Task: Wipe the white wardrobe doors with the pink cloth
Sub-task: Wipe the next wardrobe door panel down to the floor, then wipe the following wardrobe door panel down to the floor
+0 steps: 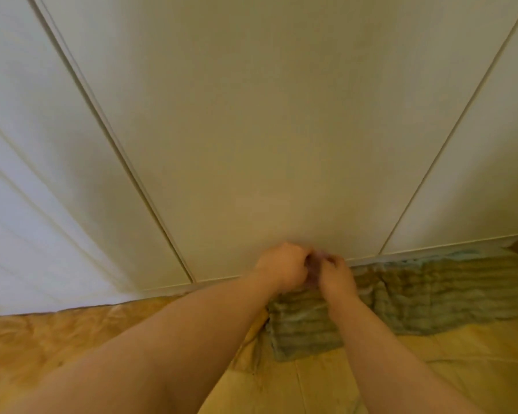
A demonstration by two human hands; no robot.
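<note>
Your pink cloth [314, 268] is bunched small between your two hands, low against the foot of the middle one of the white wardrobe doors [281, 130]. Only a blurred mauve-pink sliver shows. That strip runs roughly up and down between your knuckles, so you cannot tell the cloth's true long axis. Your left hand [281, 267] curls its fingers round the cloth from the left. Your right hand [337, 276] pinches it from the right, and the two hands are close enough that they may be touching. Both your forearms are bare and reach forward and down. The doors are flat, matte, off-white slabs parted by thin dark seams that splay outward toward the top. The right door [491, 174] lies beyond one seam. Well left of the other seam, a paler, bluish-white panel [27, 189] carries faint long grooves. Just below and to the right of your hands lies a grey-green mat [431, 291], plush and ribbed in parallel ridges, with its far edge against the wardrobe's base. The floor [431, 369] is yellow-orange, with straight seams on the right and a wrinkled look on the left.
</note>
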